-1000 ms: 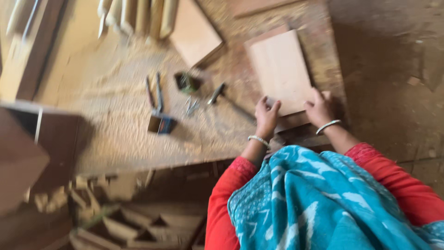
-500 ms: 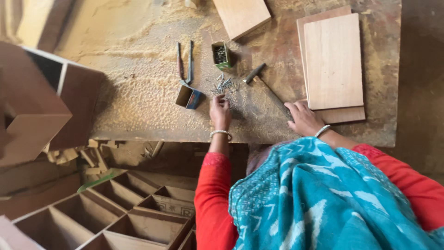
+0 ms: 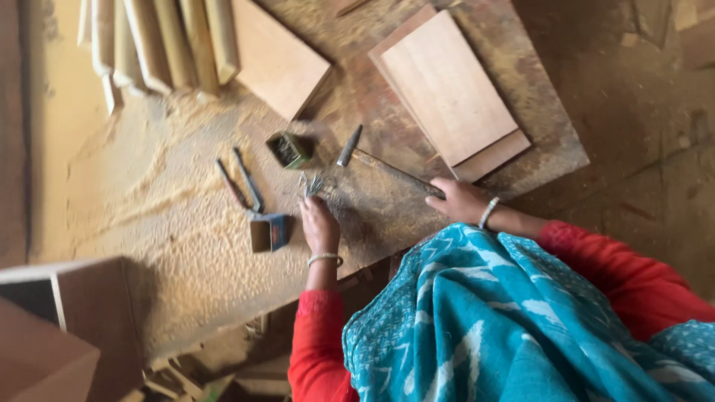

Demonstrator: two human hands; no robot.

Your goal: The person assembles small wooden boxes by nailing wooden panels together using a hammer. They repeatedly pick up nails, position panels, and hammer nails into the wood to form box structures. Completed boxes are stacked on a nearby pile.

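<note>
Head view, looking down over a teal shawl and red sleeves at a sawdust-covered bench point(image 3: 171, 246). Left hand point(image 3: 319, 223) lies palm down, fingertips bent onto a small heap of nails point(image 3: 313, 183) just ahead of it; fingers hide the contact, so can't tell whether it has pinched 1 or only touches the heap. Right hand point(image 3: 458, 199) is closed round the end of the hammer point(image 3: 383, 165) handle. The hammer lies flat on the bench, head pointing away from the person, near the nails and just beside a green box point(image 3: 287, 149).

Around them: pliers point(image 3: 242, 182) to the left of the nails, touching a blue box point(image 3: 269, 232) that lies on its side w/ its open end showing, just left of the left hand. 2 stacked boards point(image 3: 450, 93) lie beyond the right hand, near corner close to the hammer handle. 1 more board point(image 3: 275, 63) and a row of slats point(image 3: 164, 37) sit at the far edge, well apart from both hands.

Step in hand, as I judge it: picking a nail from the heap while the other hand readies the hammer. Next move prob calls for a clean 2-finger pinch on a single nail, since they lie tangled, and for lifting the hammer clear w/o sweeping the heap or the green box
</note>
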